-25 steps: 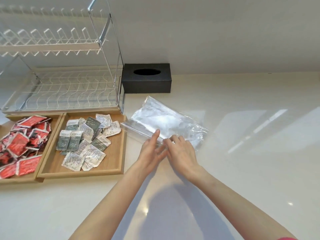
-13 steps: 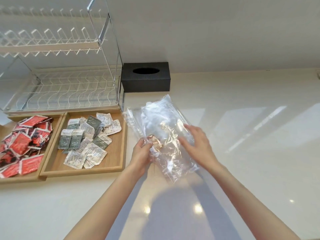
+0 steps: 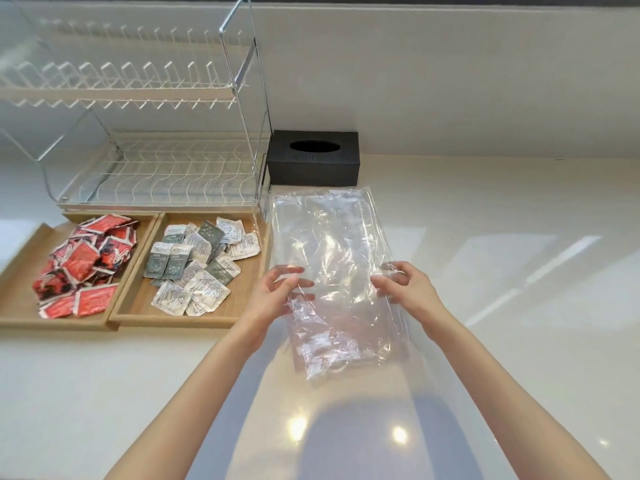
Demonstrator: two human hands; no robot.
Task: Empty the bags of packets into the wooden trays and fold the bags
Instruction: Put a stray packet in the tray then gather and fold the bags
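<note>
A clear plastic bag (image 3: 332, 258) is stretched out lengthwise above the white counter, crumpled at its near end. My left hand (image 3: 273, 296) pinches its left edge and my right hand (image 3: 405, 289) pinches its right edge. To the left stand two wooden trays side by side. The left tray (image 3: 20, 306) holds several red packets (image 3: 86, 265). The right tray (image 3: 138, 306) holds several grey and white packets (image 3: 197, 265). The bag looks empty of packets.
A two-tier wire dish rack (image 3: 145, 133) stands behind the trays. A black tissue box (image 3: 313, 159) sits against the wall just beyond the bag's far end. The glossy white counter (image 3: 502, 271) stretches to the right and toward me.
The bag lay flat and slanted on the counter under both hands. Both hands lifted it, turned it lengthwise and spread apart to its two side edges.
</note>
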